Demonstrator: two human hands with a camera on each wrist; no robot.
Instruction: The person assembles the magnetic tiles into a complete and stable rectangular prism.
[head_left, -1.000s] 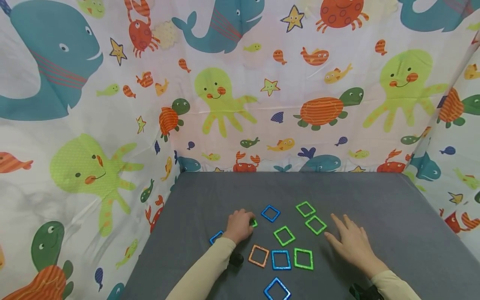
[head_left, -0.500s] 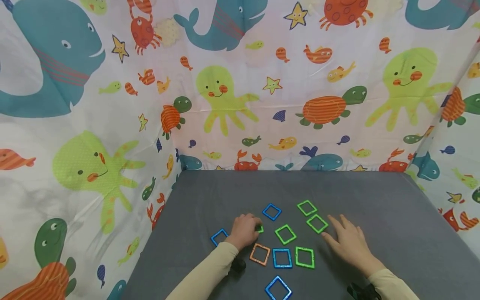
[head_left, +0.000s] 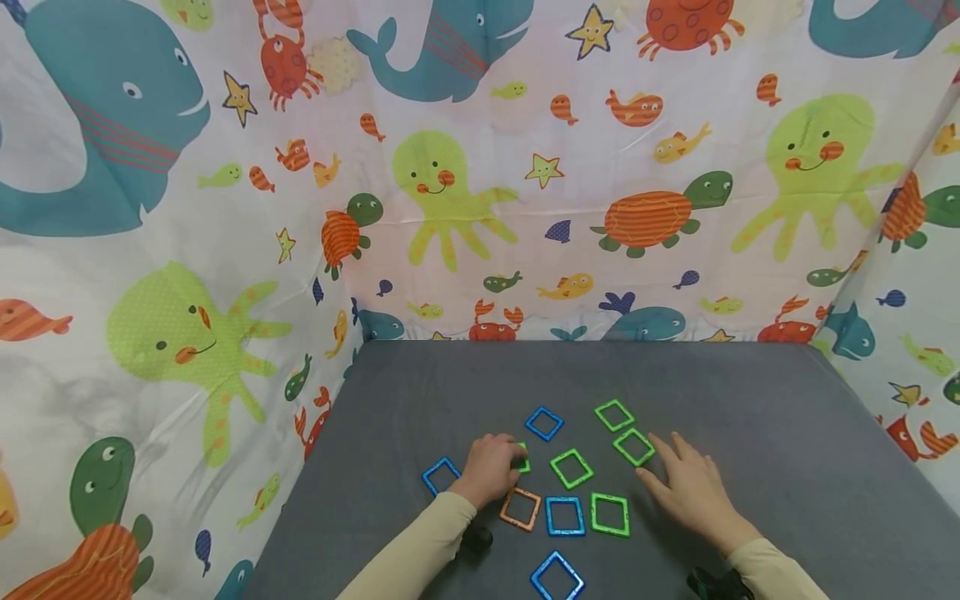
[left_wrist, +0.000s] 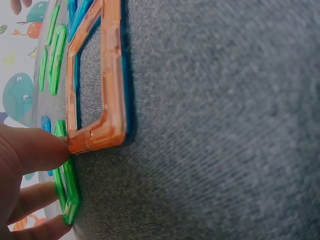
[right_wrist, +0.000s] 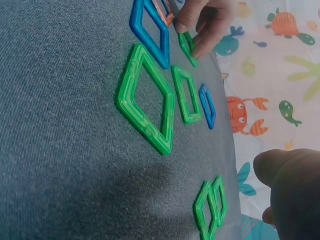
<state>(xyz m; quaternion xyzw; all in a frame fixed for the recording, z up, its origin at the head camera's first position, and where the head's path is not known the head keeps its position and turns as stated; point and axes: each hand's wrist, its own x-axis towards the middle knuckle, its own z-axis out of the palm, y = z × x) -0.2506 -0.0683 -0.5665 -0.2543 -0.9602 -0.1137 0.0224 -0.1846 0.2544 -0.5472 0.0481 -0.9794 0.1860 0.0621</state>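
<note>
My left hand (head_left: 489, 469) pinches a green square magnetic tile (head_left: 524, 460) between thumb and fingers, low over the grey table. In the left wrist view, the fingertips are at this green tile's edges, and the thumb overlaps a corner of an orange square tile (left_wrist: 114, 75). That orange tile lies just in front of the hand, followed by a blue tile (head_left: 564, 500) and a green tile (head_left: 610, 497) in a row. My right hand (head_left: 692, 492) is held open with fingers spread, its fingertips beside another green tile (head_left: 626, 455) and holding nothing.
One more green tile (head_left: 572, 451) lies mid-table, another green tile (head_left: 605, 421) farther back. Blue tiles lie at the back (head_left: 537, 432), left (head_left: 433, 467) and front (head_left: 570, 567). Sea-animal fabric (head_left: 480, 183) walls the grey table (head_left: 420, 383).
My left hand has moved right and toward me with the green tile, close to the orange one. My right hand has drifted slightly left. The other tiles lie as before.
</note>
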